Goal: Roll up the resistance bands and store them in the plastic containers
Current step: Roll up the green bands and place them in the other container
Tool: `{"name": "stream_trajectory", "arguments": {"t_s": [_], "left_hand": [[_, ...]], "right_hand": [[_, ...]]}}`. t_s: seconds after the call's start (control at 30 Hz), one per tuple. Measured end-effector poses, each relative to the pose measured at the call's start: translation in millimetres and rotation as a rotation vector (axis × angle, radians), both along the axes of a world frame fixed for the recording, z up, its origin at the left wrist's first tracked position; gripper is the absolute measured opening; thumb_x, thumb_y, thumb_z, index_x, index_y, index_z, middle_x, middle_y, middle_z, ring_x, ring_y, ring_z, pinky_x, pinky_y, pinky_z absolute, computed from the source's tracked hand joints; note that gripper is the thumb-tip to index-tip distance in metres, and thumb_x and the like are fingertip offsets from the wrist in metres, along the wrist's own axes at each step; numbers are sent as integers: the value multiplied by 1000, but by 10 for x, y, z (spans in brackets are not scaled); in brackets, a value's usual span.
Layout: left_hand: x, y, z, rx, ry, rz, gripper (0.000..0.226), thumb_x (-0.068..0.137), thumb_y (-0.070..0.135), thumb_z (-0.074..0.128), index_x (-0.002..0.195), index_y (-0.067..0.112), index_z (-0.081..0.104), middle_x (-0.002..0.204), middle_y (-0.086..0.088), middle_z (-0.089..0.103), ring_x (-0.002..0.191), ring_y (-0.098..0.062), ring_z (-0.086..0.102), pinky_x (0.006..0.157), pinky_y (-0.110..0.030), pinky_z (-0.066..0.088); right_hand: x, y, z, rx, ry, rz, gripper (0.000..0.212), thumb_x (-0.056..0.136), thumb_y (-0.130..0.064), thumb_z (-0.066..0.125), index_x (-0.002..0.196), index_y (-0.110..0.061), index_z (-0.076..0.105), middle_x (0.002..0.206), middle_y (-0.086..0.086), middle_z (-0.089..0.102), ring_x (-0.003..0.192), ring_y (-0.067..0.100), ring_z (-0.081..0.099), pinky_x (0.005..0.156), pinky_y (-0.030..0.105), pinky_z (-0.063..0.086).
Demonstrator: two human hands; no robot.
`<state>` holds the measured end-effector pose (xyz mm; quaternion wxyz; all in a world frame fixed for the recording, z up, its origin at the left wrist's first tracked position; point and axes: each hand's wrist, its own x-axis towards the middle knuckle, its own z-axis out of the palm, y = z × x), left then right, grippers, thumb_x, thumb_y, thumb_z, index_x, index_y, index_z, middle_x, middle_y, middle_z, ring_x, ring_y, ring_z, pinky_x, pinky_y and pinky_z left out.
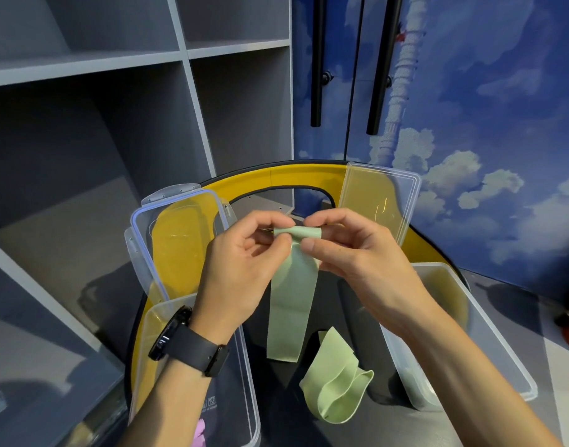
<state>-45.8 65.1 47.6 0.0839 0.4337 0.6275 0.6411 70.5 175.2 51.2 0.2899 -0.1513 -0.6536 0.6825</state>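
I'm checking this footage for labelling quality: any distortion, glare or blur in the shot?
Head view: wide-angle bending curves the shelf edges and door handles; both hands and the green band they roll are sharp; faint reflections streak the clear lids, so the yellow rim shows hazily through them; lighting is soft and even, with a dim shadow on the floor at left.

**Materials and finishes on the table**

The green resistance band (292, 304) looks like thin, smooth rubber with a matt surface — the second green band (334, 388) looks the same. The containers (470, 333) and their lids (176, 240) are clear, glossy plastic. The watch strap (192, 346) is black and matt, perhaps silicone. The table rim (296, 175) is shiny yellow — the shelves (83, 62) are grey and matt.
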Motion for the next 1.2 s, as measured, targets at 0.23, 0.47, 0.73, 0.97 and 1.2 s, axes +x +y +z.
{"name": "stream_trajectory", "arguments": {"t_s": [0.23, 0.47, 0.73, 0.97, 1.2], "left_hand": [[-16, 9, -21, 35, 23, 0, 33, 86, -5, 63, 88, 27, 69, 88, 16, 72, 85, -4, 67, 74, -13, 50], [-49, -43, 4, 23, -42, -101, 36, 79, -5, 70, 88, 29, 76, 105, 12, 72, 97, -7, 67, 81, -18, 51], [-28, -63, -4, -94, -181, -71, 25, 81, 30, 65, 106, 34, 68, 95, 8, 76, 79, -6, 69, 67, -17, 54], [-30, -53, -38, -103, -162, -79, 22, 89, 13, 64, 103, 29, 68, 88, 10, 75, 69, -3, 66, 65, -14, 52], [-35, -47, -56, -71, -151, -83, 23, 89, 7, 64, 103, 25, 69, 93, 8, 75, 81, -4, 67, 73, -18, 53]], "right_hand": [[9, 16, 7, -67, 17, 29, 12, 87, -7, 67, 99, -9, 68, 86, 10, 74, 75, 13, 68, 64, 22, 54], [15, 48, -24, -50, 17, 22, 17, 87, 0, 65, 103, -6, 65, 91, 12, 72, 84, 17, 68, 78, 30, 54], [14, 55, -24, 57, 6, -35, 16, 85, 3, 67, 93, -11, 66, 91, 6, 73, 85, 13, 68, 82, 29, 53], [12, 58, -42, 86, -16, -59, 24, 83, 4, 69, 93, -17, 66, 96, 6, 73, 86, 16, 68, 81, 30, 56], [26, 58, -52, -31, -117, -10, 19, 85, -6, 70, 102, -11, 66, 96, 16, 74, 90, 23, 72, 82, 39, 58]]}}
